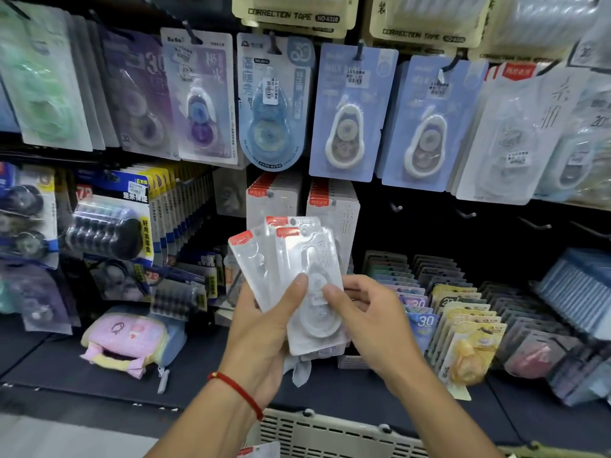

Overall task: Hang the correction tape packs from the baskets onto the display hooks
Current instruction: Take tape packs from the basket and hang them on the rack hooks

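the correction tape packs (297, 276) sit at the centre of the frame, fanned out like cards: clear blister fronts on pale card, each with a small red tab at the top and a white dispenser showing through the plastic. the left hand (264, 328) grasps the fan from below, thumb pressed across the front of the packs and fingers curled behind. the right hand (367, 322) pinches the frontmost pack at its right edge, thumb on the blister and fingers bent around the back.

just behind the fan, two full rows of matching red-tabbed packs (334, 206) hang on the dark back panel. to their right, in the middle right of the frame, several bare display hooks (466, 213) stick out of the panel. above, across the upper half, hang blue packs (350, 110), a purple pack (201, 94) and cream cards printed "correction tape" (294, 11). at the lower right, upright rows of coloured packs (463, 312) stand in shelf dividers. at the lower left a pink pouch (125, 338) lies on the dark shelf (49, 365). the rim of a beige slotted basket (330, 434) shows at the bottom centre, below the wrists. a red string bracelet (238, 391) circles the left wrist.
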A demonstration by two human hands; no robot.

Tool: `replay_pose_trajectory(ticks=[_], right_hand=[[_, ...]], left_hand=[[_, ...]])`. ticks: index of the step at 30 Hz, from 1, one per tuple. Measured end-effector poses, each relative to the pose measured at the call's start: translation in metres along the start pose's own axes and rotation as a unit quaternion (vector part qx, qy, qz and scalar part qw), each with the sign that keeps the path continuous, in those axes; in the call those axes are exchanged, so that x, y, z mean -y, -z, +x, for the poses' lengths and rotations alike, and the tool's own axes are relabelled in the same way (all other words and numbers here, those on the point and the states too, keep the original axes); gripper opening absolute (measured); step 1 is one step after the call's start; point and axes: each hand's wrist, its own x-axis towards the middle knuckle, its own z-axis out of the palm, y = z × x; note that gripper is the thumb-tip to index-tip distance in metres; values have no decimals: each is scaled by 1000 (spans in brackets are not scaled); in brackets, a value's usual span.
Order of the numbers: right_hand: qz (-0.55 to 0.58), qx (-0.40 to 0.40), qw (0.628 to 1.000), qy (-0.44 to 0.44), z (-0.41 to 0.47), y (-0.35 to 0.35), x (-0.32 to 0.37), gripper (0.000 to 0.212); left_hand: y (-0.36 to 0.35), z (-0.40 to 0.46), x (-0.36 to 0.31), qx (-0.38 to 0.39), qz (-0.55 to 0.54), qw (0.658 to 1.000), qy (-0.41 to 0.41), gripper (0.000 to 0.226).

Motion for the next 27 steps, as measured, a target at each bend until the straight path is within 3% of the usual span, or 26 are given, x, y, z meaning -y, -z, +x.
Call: replay_pose_trajectory(ticks=[4, 8, 11, 18, 27], right_hand=[[34, -50, 998, 6, 6, -8, 4, 19], [-12, -62, 997, 36, 24, -35, 10, 17], [-1, -55, 997, 61, 41, -61, 18, 18], [54, -37, 996, 52, 60, -86, 17, 27], [37, -15, 998, 37, 59, -85, 24, 39]], left_hand=[[14, 0, -12, -41, 21, 999, -13, 36], [37, 5, -34, -195, 74, 970, -126, 43], [53, 5, -47, -252, 69, 950, -170, 46], [64, -1, -58, -257, 86, 943, -195, 46], [55, -2, -60, -267, 80, 938, -205, 48]])
